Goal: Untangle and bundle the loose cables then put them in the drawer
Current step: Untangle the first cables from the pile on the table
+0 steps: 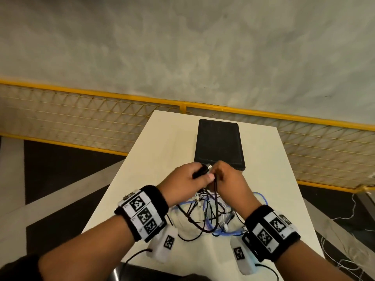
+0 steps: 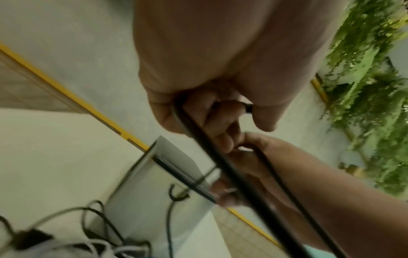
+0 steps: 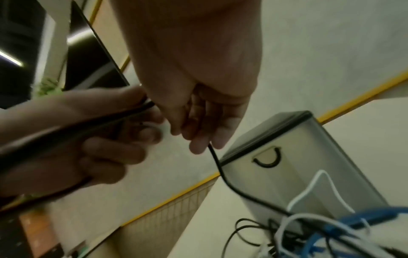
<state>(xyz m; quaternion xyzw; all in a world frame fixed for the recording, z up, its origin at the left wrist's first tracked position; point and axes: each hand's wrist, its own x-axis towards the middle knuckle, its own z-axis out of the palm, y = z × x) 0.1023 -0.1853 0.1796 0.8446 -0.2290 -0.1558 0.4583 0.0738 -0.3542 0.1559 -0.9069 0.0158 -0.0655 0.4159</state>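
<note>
Curled fingers point(image 2: 223, 125) of my left hand point(image 1: 182, 182) wrap a black cable point(image 1: 199, 173) just behind its plug, and the metal tip of that plug pokes out toward 1 o'clock, right where my two hands meet. Opposite it, my right hand point(image 1: 229, 179) pinches a thinner run of black cable point(image 3: 217, 164) between thumb and fingertips; in the right wrist view that strand drops from my fingers and curves down toward the pile. Both hands hover close together above the white table point(image 1: 154, 151), knuckles almost touching. Directly below them, toward 6 o'clock from my hands, lies the tangle of loose cables point(image 1: 209, 216): black leads looped over white ones, with a blue cable point(image 1: 229, 233) curling round the near and right side of the heap. Several black strands rise from the tangle up into my grip. At 12 o'clock beyond my hands stands the drawer box point(image 1: 220, 145), dark-topped, with pale sides and a small black loop handle point(image 3: 267, 159) on the face turned toward me; I cannot tell whether the drawer is pulled out at all. Past the table runs a yellow-framed mesh railing point(image 1: 81, 114). Black bands with printed markers sit on both of my wrists.
</note>
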